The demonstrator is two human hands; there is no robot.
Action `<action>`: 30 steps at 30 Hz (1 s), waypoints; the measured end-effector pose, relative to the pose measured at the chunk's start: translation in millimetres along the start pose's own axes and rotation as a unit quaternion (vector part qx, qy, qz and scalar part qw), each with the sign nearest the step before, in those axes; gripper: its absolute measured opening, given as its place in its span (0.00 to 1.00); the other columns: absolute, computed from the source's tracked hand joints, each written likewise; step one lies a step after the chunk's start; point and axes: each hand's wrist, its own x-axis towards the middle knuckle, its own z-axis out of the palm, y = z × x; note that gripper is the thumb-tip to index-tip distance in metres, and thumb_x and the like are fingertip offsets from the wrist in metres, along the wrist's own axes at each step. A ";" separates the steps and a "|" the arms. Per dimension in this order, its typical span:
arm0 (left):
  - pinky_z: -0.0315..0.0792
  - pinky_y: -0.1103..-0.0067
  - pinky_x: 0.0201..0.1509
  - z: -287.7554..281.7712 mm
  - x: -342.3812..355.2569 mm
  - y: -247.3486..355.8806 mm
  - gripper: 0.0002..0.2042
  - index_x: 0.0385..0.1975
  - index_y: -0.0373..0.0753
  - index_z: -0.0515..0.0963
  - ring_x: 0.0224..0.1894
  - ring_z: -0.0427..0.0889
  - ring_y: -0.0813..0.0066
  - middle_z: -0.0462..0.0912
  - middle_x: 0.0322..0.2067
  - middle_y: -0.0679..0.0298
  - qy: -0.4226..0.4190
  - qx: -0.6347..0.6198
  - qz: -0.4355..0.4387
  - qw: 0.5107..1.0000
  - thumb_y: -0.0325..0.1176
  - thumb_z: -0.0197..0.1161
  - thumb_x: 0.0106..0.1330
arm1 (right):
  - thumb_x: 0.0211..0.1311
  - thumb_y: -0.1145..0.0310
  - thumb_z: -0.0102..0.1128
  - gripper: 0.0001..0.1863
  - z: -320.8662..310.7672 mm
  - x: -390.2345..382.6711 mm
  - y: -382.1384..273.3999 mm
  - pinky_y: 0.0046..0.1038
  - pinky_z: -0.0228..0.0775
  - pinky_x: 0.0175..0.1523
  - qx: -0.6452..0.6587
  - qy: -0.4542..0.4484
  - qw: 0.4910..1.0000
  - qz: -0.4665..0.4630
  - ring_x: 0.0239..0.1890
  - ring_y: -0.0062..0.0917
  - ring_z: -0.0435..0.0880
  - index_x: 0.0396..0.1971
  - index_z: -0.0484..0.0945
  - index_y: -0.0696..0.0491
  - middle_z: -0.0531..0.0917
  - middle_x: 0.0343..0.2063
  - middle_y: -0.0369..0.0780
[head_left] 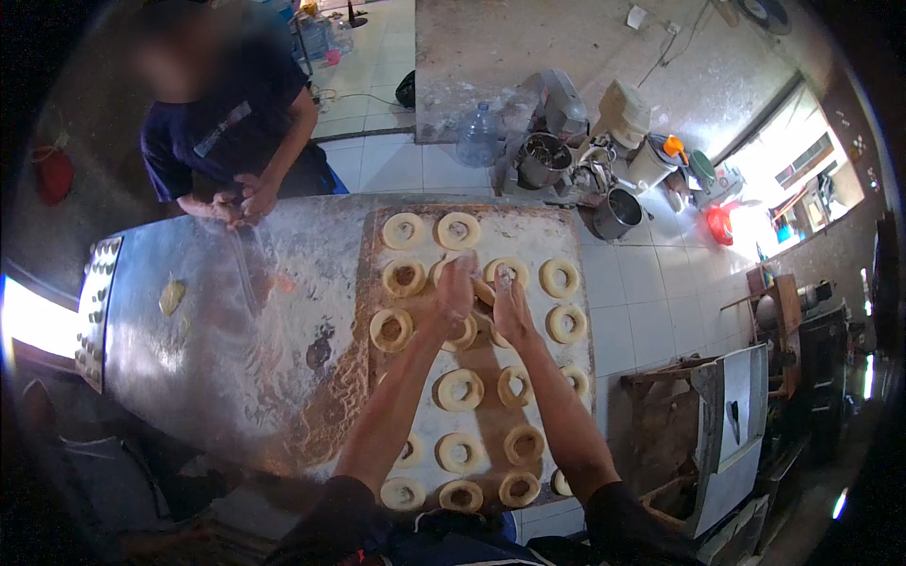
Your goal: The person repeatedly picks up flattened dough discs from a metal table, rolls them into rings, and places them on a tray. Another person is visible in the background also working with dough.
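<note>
Both my arms reach forward over a floured board covered with rings of raw dough. My left hand and my right hand are upright, palms facing each other and fingers dusted with flour. A dough ring shows partly between them, held from both sides; the palms hide most of it. Just beyond my right hand lies another dough ring. One more dough ring lies under my left wrist. Nearer to me sits a dough ring between my forearms.
A metal table, streaked with flour, extends left with a small dough scrap. Across it stands a person, hands together. A tray of small pieces is at the far left. Pots and a water jug stand beyond.
</note>
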 end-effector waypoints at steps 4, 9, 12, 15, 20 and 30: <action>0.68 0.72 0.31 23.4 14.5 2.2 0.16 0.28 0.35 0.70 0.25 0.71 0.71 0.69 0.21 0.62 -0.029 -0.031 -0.050 0.998 0.42 0.45 0.71 | 0.71 0.42 0.36 0.31 -30.7 19.6 0.4 0.28 0.57 0.27 -0.008 -0.060 0.996 -0.063 0.20 0.18 0.58 0.19 0.68 0.55 0.61 0.13 0.31; 0.64 0.68 0.28 61.3 46.9 -5.9 0.15 0.29 0.33 0.70 0.24 0.69 0.66 0.68 0.21 0.60 -0.012 0.274 0.245 0.930 0.39 0.45 0.69 | 0.69 0.47 0.43 0.34 -61.7 46.4 9.3 0.36 0.55 0.23 -0.057 0.035 0.995 -0.075 0.15 0.25 0.57 0.12 0.64 0.63 0.59 0.09 0.43; 0.65 0.69 0.32 89.9 61.1 -11.7 0.18 0.30 0.30 0.70 0.26 0.69 0.66 0.70 0.21 0.57 -0.023 0.139 0.043 0.989 0.41 0.44 0.71 | 0.70 0.49 0.43 0.33 -80.3 64.0 11.6 0.37 0.58 0.24 -0.083 0.124 0.986 -0.068 0.15 0.27 0.59 0.12 0.65 0.63 0.61 0.08 0.44; 0.67 0.68 0.34 118.9 76.4 -15.0 0.20 0.31 0.33 0.73 0.27 0.71 0.66 0.74 0.21 0.58 -0.051 0.133 0.137 0.980 0.46 0.43 0.72 | 0.68 0.50 0.46 0.30 -101.5 81.5 3.4 0.33 0.63 0.27 0.039 0.164 0.983 -0.073 0.18 0.22 0.65 0.15 0.70 0.61 0.72 0.13 0.38; 0.71 0.63 0.41 140.7 138.7 -16.5 0.22 0.39 0.30 0.74 0.36 0.77 0.58 0.77 0.32 0.51 -0.058 0.141 -0.018 0.988 0.46 0.45 0.70 | 0.60 0.60 0.61 0.16 -171.0 101.8 4.6 0.24 0.68 0.31 -0.035 0.035 0.977 -0.209 0.24 0.15 0.74 0.32 0.80 0.60 0.81 0.24 0.35; 0.73 0.60 0.47 152.3 162.0 -46.0 0.15 0.37 0.40 0.79 0.44 0.79 0.51 0.81 0.39 0.50 -0.100 0.529 0.081 0.839 0.44 0.64 0.58 | 0.52 0.55 0.69 0.36 -215.3 71.8 83.5 0.36 0.74 0.43 -0.299 0.136 0.943 -0.042 0.37 0.39 0.82 0.56 0.67 0.61 0.81 0.36 0.50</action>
